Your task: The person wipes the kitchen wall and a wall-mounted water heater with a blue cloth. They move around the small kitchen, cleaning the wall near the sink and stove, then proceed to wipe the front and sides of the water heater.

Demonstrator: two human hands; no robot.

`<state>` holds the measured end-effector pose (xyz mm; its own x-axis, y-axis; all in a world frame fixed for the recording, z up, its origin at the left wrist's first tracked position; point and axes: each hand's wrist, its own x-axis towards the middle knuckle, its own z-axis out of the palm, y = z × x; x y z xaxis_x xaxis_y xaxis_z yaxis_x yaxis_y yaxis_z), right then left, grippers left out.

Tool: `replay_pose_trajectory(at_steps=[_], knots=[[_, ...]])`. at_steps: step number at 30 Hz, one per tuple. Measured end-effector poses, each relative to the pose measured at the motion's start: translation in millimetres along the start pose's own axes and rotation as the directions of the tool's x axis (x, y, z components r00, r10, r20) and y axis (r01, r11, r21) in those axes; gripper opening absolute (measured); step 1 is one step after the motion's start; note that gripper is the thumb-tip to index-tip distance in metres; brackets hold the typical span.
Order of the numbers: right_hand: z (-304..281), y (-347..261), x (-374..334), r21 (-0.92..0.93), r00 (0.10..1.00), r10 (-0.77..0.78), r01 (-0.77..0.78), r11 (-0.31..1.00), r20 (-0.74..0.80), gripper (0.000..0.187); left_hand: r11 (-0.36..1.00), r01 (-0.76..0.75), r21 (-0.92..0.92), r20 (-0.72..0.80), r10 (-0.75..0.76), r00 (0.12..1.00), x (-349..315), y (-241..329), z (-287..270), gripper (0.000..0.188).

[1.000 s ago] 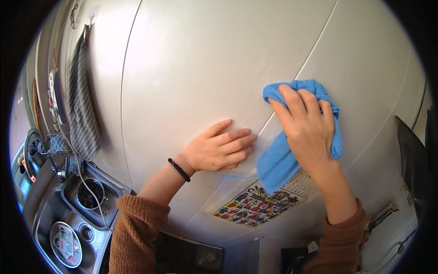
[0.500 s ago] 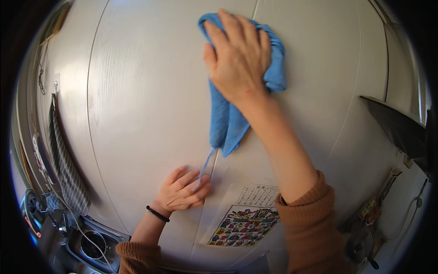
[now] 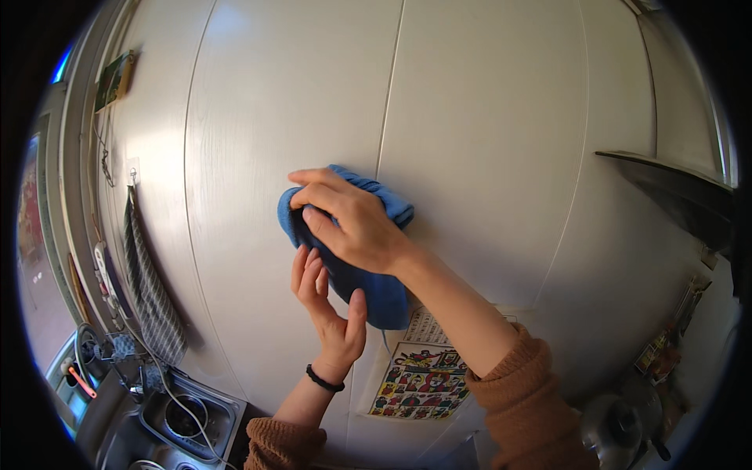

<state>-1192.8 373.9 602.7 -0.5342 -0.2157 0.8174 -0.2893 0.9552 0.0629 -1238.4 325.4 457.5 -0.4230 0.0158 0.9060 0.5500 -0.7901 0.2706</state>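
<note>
My right hand [image 3: 354, 225] holds a folded blue cloth [image 3: 385, 300] near the white panelled surface [image 3: 274, 102], its fingers bent over the upper left part. Loose folds of cloth hang below the palm, with a thin blue cord trailing from the bottom. Just under it, my left hand [image 3: 333, 317] is raised with fingers and thumb apart, its fingertips at the cloth's lower left edge. Whether those fingertips touch the fabric I cannot tell. A black band [image 3: 324, 379] circles my left wrist.
A colourful printed sheet [image 3: 419, 382] is stuck low on the panel. To the left, a striped towel [image 3: 153, 282] hangs from a hook above a metal sink [image 3: 184, 415]. A dark wok-shaped pan [image 3: 674, 192] juts out at right, with a shiny metal pot [image 3: 611, 429] below.
My right hand has brought the cloth down and left from higher on the panel. My left hand has risen toward it, turned, and no longer lies by the cord.
</note>
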Motion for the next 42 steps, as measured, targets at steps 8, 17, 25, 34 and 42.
replay_pose_trajectory(at_steps=[8,17,25,34,42], knots=[[-38,-8,-26,0.084,0.986,0.140,-0.147,0.986,0.087,0.015,0.903,-0.056,0.426,0.111,0.010,0.994,40,-7,46,0.081],[-145,-13,-114,-0.746,0.918,-0.203,-0.133,0.652,-0.341,0.020,0.645,-0.286,0.708,0.183,0.224,0.957,112,1,66,0.091],[-171,27,-145,-0.798,0.883,-0.235,-0.217,0.563,-0.406,0.024,0.686,-0.528,0.502,0.394,0.362,0.845,146,17,79,0.059],[-172,30,-146,-0.818,0.893,-0.263,-0.174,0.548,-0.366,0.024,0.480,-0.664,0.573,0.571,0.348,0.744,119,27,88,0.051],[-176,26,-148,-0.818,0.898,-0.258,-0.166,0.551,-0.356,0.024,0.447,-0.682,0.580,0.602,0.329,0.727,111,28,89,0.044]])
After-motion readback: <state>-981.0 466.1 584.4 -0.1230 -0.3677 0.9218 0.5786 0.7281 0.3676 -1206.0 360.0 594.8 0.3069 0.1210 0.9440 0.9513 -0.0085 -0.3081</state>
